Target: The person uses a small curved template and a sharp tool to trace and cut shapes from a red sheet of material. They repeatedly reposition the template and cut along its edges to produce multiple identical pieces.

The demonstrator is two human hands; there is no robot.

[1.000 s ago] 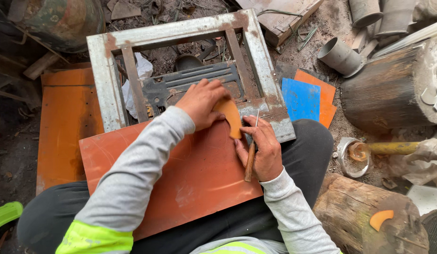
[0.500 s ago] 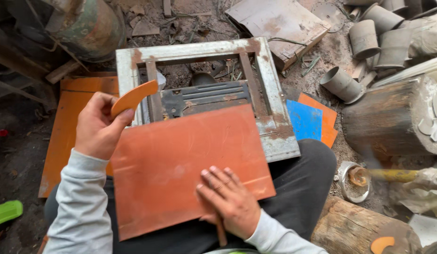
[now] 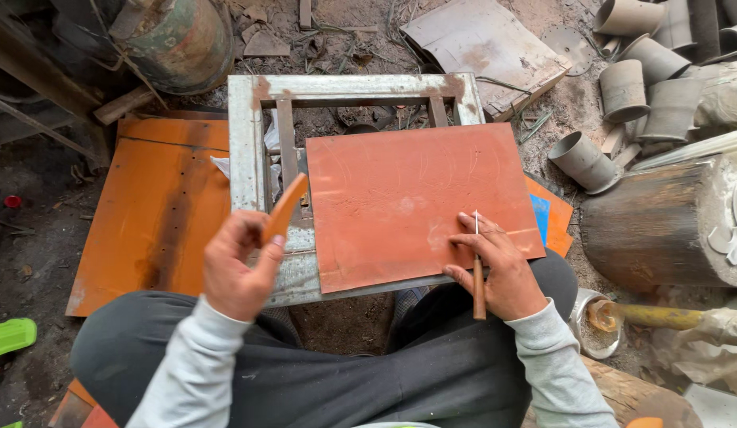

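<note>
My left hand [image 3: 235, 265] is raised over my left knee and grips a small curved orange template piece [image 3: 286, 208]. An orange-red metal sheet [image 3: 400, 198] lies flat across a rusty white metal frame [image 3: 248, 143] in front of me. My right hand [image 3: 495, 265] rests on the sheet's near right corner and holds a thin scriber with a wooden handle [image 3: 478, 273], its point on the sheet.
A second orange sheet [image 3: 158, 206] lies on the ground to the left. A wooden log [image 3: 662, 226] stands at the right, with several grey cylinders [image 3: 622, 91] behind it. A blue and an orange scrap [image 3: 552, 214] poke out beside the sheet. A rusty drum [image 3: 178, 40] stands at the far left.
The sheet has slid from my lap up onto the frame and lies flat. My left hand with the curved piece has come in towards the middle. My right hand has shifted to the sheet's right corner.
</note>
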